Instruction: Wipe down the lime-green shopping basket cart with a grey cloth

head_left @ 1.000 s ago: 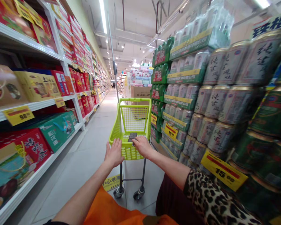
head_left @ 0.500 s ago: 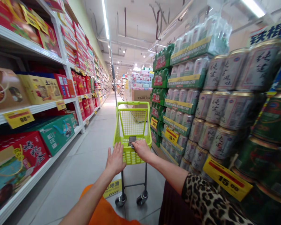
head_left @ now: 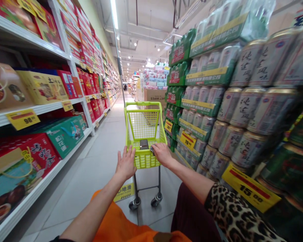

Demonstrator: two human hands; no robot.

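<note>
A lime-green plastic shopping cart (head_left: 144, 126) stands on a thin metal frame with small wheels, straight ahead of me. My right hand (head_left: 162, 154) curls over the cart's near rim, and a small dark object (head_left: 152, 150) shows at its fingertips. My left hand (head_left: 126, 164) presses against the rim's left corner with its fingers spread. A black smartphone (head_left: 143, 144) lies in the cart's shallow front section, between my hands. A leopard-print sleeve (head_left: 236, 215) covers my right upper arm.
White shelves (head_left: 40, 114) of boxed gift goods with yellow price tags line the left. Stacked shrink-wrapped cans (head_left: 247, 111) tower close on the right. A yellow floor sign (head_left: 123, 192) stands ahead of my knees, and orange fabric (head_left: 116, 222) lies across my lap.
The cart has shifted slightly right and higher in the view. The can stacks now loom larger on the right. My left fingers have spread wider, and my right hand has curled onto the rim.
</note>
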